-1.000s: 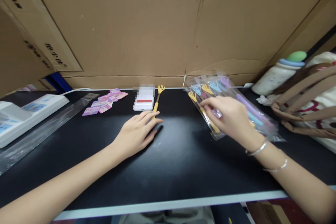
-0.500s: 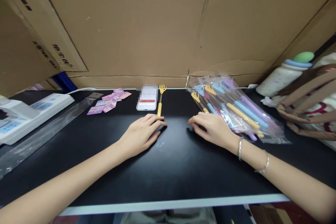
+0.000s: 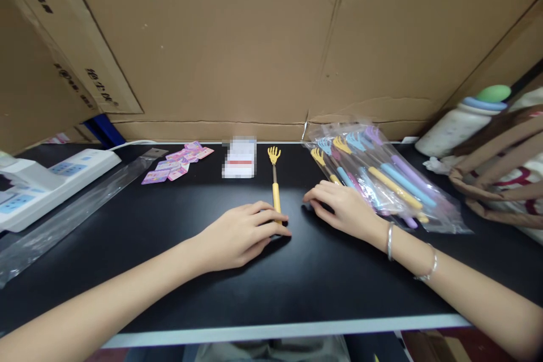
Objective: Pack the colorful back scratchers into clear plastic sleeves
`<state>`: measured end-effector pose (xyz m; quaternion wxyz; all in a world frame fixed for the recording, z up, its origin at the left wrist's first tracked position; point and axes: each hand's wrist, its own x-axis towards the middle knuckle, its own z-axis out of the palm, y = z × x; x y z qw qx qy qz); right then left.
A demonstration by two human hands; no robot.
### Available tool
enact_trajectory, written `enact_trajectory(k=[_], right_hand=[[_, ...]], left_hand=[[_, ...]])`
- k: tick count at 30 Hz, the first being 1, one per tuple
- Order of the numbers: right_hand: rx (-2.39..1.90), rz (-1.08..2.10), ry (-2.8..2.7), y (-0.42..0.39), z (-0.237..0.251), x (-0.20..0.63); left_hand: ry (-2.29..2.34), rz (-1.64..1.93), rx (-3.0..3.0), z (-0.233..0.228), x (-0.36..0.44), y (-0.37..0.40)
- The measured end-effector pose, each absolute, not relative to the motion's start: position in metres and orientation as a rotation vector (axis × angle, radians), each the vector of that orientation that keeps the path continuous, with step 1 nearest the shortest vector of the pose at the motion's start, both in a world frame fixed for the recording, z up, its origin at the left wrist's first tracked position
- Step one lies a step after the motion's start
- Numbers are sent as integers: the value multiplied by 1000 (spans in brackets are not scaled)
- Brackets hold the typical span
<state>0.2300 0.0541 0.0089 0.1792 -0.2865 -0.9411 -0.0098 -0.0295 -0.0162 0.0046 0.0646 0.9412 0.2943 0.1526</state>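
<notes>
The left hand (image 3: 241,235) grips a yellow back scratcher (image 3: 275,181) mid-surface (image 3: 169,249); the right hand (image 3: 343,208) rests open beside a bag of scratchers (image 3: 382,181).

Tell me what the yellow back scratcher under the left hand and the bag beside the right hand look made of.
Yellow back scratcher: a thin grey shaft, likely metal, with a matte yellow claw and grip, probably plastic or rubber. Bag: clear, glossy plastic film, crinkled, its contents showing through.
</notes>
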Motion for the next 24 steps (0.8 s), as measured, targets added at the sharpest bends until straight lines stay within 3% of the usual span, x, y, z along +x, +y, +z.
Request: enact_trajectory(k=[24], right_hand=[[-800,61,-2679,48,9,226]], left_hand=[[637,368,2850,7,-21,-24]])
